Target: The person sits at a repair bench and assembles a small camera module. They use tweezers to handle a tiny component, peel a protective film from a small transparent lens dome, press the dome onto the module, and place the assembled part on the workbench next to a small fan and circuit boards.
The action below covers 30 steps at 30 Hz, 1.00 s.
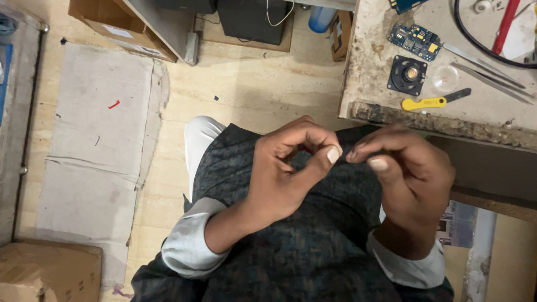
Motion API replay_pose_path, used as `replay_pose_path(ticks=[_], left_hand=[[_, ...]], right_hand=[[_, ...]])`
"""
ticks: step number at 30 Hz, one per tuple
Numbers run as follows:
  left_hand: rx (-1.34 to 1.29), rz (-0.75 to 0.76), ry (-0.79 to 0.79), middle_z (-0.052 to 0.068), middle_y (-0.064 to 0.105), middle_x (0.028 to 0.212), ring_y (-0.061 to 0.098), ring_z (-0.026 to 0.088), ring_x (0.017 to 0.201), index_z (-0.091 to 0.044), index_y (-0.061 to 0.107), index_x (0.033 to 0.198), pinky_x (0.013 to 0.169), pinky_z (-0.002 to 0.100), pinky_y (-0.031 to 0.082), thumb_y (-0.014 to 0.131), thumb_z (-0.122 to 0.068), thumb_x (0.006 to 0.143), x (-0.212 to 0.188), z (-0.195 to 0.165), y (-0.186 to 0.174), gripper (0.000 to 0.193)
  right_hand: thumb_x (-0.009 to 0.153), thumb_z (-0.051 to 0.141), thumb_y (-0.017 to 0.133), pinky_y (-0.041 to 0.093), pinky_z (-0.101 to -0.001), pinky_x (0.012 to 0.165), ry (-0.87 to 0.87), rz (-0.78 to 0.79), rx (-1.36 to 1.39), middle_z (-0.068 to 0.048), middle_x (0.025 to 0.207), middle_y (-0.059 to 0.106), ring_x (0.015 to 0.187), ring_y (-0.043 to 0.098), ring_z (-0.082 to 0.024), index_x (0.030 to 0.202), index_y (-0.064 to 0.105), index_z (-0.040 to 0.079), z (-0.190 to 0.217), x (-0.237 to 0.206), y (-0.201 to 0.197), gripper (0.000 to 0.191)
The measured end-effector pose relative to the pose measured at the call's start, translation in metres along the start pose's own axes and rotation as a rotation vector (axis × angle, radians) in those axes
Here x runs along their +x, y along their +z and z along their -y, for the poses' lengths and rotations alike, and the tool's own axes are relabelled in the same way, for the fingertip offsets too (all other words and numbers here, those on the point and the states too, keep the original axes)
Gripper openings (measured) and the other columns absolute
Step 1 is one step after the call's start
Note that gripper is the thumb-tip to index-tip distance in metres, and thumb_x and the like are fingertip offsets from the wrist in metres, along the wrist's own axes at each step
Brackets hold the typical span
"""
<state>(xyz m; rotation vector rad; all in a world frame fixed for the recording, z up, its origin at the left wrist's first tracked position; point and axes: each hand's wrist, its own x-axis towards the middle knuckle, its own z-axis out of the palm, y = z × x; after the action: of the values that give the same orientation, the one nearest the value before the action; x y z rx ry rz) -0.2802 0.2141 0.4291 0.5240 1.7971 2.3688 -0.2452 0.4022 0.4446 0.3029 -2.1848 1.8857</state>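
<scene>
Dark patterned vest, pale grey-blue shirt cuffs pushed up forearms, white trousers, bare hands, short nails.

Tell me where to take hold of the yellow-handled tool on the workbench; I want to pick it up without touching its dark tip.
Grip the yellow-handled tool by its yellow handle, the thicker, rounded left part nearest the bench edge. Come from above with the fingers across its width: it lies flat on the workbench, its dark tip toward the tweezers. The black round speaker sits close behind it, so stay low on the front side.
</scene>
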Motion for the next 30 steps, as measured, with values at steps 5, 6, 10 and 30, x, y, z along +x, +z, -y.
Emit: replay_pose_path(ticks=[5,6,10,30], left_hand=[[-0.123,-0.052,-0.009,0.003,0.066,0.099,0.062,0.005,0.083,0.001,0.068,0.104,0.082,0.023,0.05,0.068,-0.005,0.104,-0.004,0.003,0.003,0.006],[-0.12,-0.047,-0.003,0.003,0.067,0.098,0.063,0.005,0.084,0.001,0.068,0.105,0.082,0.022,0.05,0.068,-0.005,0.105,-0.005,0.003,0.004,0.006],[-0.032,-0.064,0.055,0.003,0.066,0.091,0.06,0.005,0.082,0.002,0.07,0.101,0.077,0.02,0.049,0.07,-0.005,0.105,-0.006,0.004,0.009,0.008],[0.079,-0.085,0.118,0.003,0.066,0.087,0.059,0.006,0.076,0.0,0.069,0.102,0.072,0.02,0.048,0.07,-0.004,0.102,-0.004,0.0,0.011,0.003]], right_hand=[[0.102,0.01,0.072,0.056,-0.0268,0.088,0.068,-0.06,0.257,-0.011,0.101,0.069,0.093,0.068,-0.016,0.114,0.066,-0.005,-0.017,-0.01,0.01,0.02],[0.101,0.008,0.073,0.055,-0.0262,0.088,0.076,-0.062,0.263,-0.011,0.102,0.069,0.094,0.067,-0.015,0.114,0.066,-0.005,-0.02,-0.011,0.011,0.02],[0.1,0.001,0.074,0.052,-0.0232,0.083,0.067,-0.123,0.257,-0.012,0.102,0.068,0.09,0.065,-0.013,0.107,0.066,-0.005,-0.028,-0.015,0.018,0.012],[0.105,0.002,0.065,0.056,-0.0301,0.082,-0.014,-0.155,0.467,-0.019,0.101,0.067,0.087,0.067,-0.021,0.108,0.066,-0.01,-0.031,-0.012,0.018,0.012]])
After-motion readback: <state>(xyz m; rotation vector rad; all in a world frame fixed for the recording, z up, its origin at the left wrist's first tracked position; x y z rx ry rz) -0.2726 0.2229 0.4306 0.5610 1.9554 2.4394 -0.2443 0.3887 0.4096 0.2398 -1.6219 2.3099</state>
